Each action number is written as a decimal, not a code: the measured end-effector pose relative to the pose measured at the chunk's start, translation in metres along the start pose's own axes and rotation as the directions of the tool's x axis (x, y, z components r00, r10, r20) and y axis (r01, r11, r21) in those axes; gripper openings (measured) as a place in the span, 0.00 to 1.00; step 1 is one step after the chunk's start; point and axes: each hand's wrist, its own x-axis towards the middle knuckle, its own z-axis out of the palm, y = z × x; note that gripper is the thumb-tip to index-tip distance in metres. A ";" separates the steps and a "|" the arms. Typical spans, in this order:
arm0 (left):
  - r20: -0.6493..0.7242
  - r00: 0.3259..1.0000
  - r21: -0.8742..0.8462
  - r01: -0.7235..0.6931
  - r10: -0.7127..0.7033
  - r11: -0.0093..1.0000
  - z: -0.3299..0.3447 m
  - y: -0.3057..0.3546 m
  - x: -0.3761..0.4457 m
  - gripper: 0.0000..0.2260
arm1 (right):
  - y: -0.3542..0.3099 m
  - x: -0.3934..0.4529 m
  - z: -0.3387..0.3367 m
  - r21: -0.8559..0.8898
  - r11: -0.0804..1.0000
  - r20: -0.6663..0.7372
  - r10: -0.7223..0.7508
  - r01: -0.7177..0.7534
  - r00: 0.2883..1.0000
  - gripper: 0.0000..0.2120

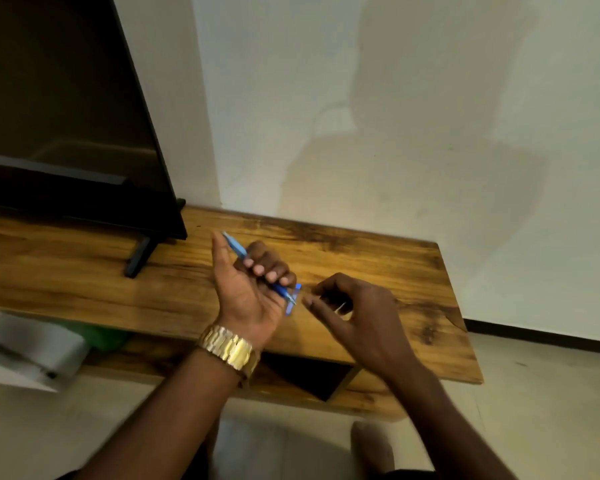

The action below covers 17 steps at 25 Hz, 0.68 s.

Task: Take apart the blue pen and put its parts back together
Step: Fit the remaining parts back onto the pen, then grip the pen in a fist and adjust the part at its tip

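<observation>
Blue pen (pixel 238 249) gripped in left hand (pixel 248 282) over table (pixel 378 258) mid-width; right hand (pixel 354 306) beside tip, fingers loosely curled, holding unclear.

Single head view: we look forward and down, close over the wooden table (pixel 361 251); wall at 12 o'clock.

Open wooden tabletop (pixel 378 258) was left right of the television (pixel 66 133); passage leftward was blocked by its stand leg (pixel 137 258).
</observation>
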 end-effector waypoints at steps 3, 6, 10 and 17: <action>0.019 0.994 -0.053 -0.110 0.111 0.993 -0.002 0.011 0.016 0.32 | 0.067 0.020 0.010 -0.287 0.949 0.116 0.172 -0.133 0.978 0.27; 0.054 0.992 -0.047 -0.113 0.115 0.992 0.002 0.007 0.023 0.33 | 0.107 0.032 0.034 -0.384 0.886 0.172 0.345 -0.260 0.923 0.36; 0.113 0.990 0.003 -0.081 0.081 0.997 -0.001 0.011 0.025 0.30 | 0.138 0.018 0.072 -0.494 0.869 0.326 0.209 -0.022 0.922 0.42; 0.181 0.973 0.008 -0.145 0.141 0.989 0.004 0.009 0.014 0.28 | 0.148 0.019 0.086 -0.528 0.850 0.205 0.128 -0.001 0.970 0.39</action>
